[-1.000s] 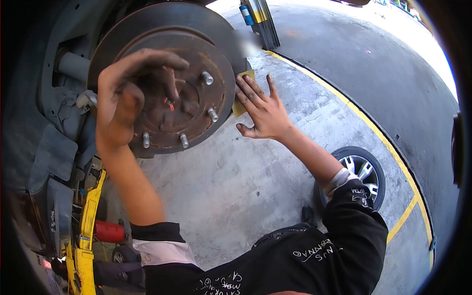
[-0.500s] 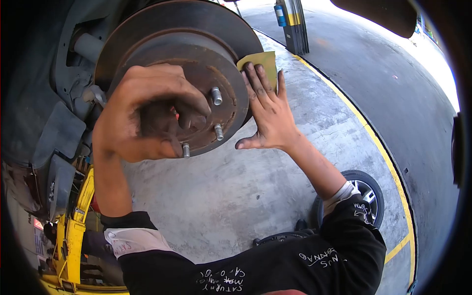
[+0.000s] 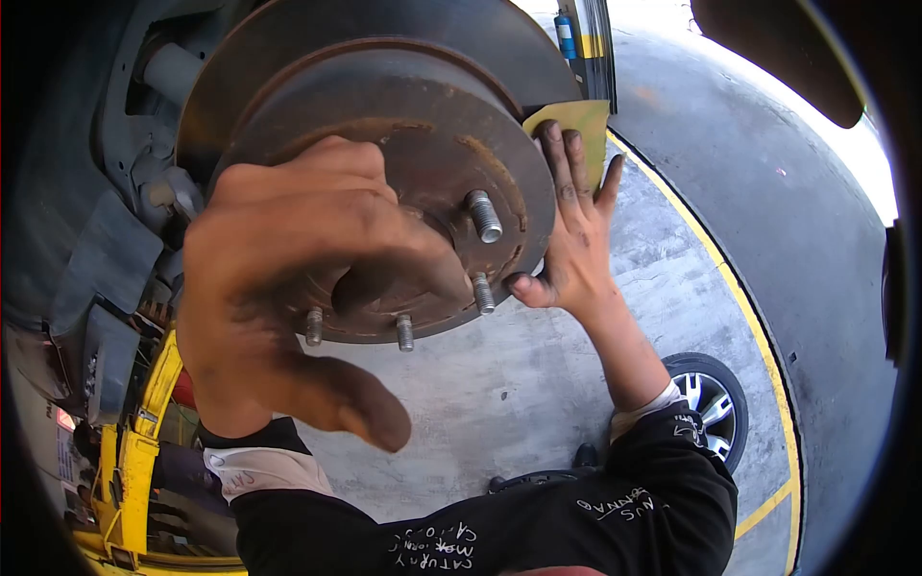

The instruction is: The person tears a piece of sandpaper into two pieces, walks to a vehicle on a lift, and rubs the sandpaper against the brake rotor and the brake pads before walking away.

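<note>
A rusty brake disc [image 3: 384, 58] with its hub [image 3: 432, 134] and several wheel studs [image 3: 483, 216] fills the upper left. My left hand [image 3: 288, 278] lies over the hub's middle, its fingers curled onto the centre and its thumb pointing down. My right hand [image 3: 573, 235] is laid flat against the disc's right edge. Its fingers press a yellow abrasive sheet [image 3: 579, 120] onto the disc face. Both hands are smeared with dark grime.
A yellow jack or lift arm [image 3: 144, 451] stands at the lower left under the wheel arch [image 3: 106, 259]. A removed wheel [image 3: 711, 398] lies on the concrete floor [image 3: 499, 413] at right. A yellow painted line [image 3: 759, 326] curves along the floor. A post [image 3: 586, 48] stands behind the disc.
The view has come closer to the disc. My right hand slid the yellow sheet up along the disc's edge. My left hand shifted over the hub centre, its thumb now swung out.
</note>
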Motion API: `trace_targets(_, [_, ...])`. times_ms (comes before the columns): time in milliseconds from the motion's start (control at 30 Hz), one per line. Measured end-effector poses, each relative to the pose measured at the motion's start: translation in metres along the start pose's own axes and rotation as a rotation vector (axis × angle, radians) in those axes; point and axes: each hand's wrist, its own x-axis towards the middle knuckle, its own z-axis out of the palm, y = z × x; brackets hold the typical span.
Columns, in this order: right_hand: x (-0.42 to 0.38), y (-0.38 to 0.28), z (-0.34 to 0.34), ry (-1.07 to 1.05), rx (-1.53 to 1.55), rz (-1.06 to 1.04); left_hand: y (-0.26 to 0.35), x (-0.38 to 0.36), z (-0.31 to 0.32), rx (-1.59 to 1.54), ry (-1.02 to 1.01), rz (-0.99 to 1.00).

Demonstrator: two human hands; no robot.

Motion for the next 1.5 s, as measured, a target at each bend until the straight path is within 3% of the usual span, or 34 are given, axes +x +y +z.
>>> trace_targets(167, [0.057,0.027,-0.037,-0.1,-0.14,-0.311,0.0,-0.031,-0.013,0.033,0.011,-0.002])
trace_targets(233, [0.093,0.03,-0.06,-0.22,-0.34,-0.502,-0.006,-0.05,-0.004,0.007,0.22,0.064])
trace_targets(300, [0.135,0.02,-0.084,-0.275,-0.439,-0.63,-0.009,-0.066,0.003,0.086,0.188,0.131])
trace_targets(367, [0.146,0.021,-0.093,-0.327,-0.545,-0.748,-0.005,-0.068,0.029,0.058,0.66,0.089])
trace_targets(400, [0.145,0.025,-0.095,-0.321,-0.559,-0.731,-0.008,-0.066,0.038,0.182,0.73,0.131])
trace_targets(500, [0.096,0.048,-0.084,-0.307,-0.481,-0.526,-0.013,-0.072,0.05,0.079,0.893,0.208])
trace_targets(633, [-0.04,0.026,-0.01,-0.321,-0.3,-0.206,-0.01,-0.075,0.055,0.064,0.899,0.223])
trace_targets(667, [-0.062,0.013,0.001,-0.406,-0.325,-0.179,-0.01,-0.075,0.055,0.06,0.91,0.219])
trace_targets(767, [-0.061,0.002,0.007,-0.267,-0.368,-0.186,-0.012,-0.075,0.054,0.06,0.918,0.231])
trace_targets(900, [-0.029,-0.002,-0.006,-0.105,-0.313,0.065,-0.01,-0.074,0.052,0.023,0.906,0.228])
trace_targets(1033, [-0.11,-0.072,0.048,-0.43,-0.132,0.051,-0.011,-0.077,0.054,-0.021,0.925,0.221])
trace_targets(1100, [-0.112,-0.114,0.06,-0.462,-0.007,0.042,-0.009,-0.08,0.055,-0.058,0.91,0.207])
trace_targets(1167, [-0.104,-0.145,0.081,-0.288,0.01,-0.006,-0.01,-0.079,0.055,-0.104,0.923,0.174])
trace_targets(1233, [-0.089,-0.166,0.089,-0.321,0.044,-0.005,-0.012,-0.082,0.052,-0.121,0.894,0.209])
trace_targets(1433, [-0.107,-0.15,0.085,-0.192,-0.037,0.035,-0.012,-0.08,0.051,-0.126,0.892,0.212])
trace_targets(1500, [-0.117,-0.119,0.066,-0.29,-0.103,0.1,-0.011,-0.081,0.049,-0.122,0.882,0.193])
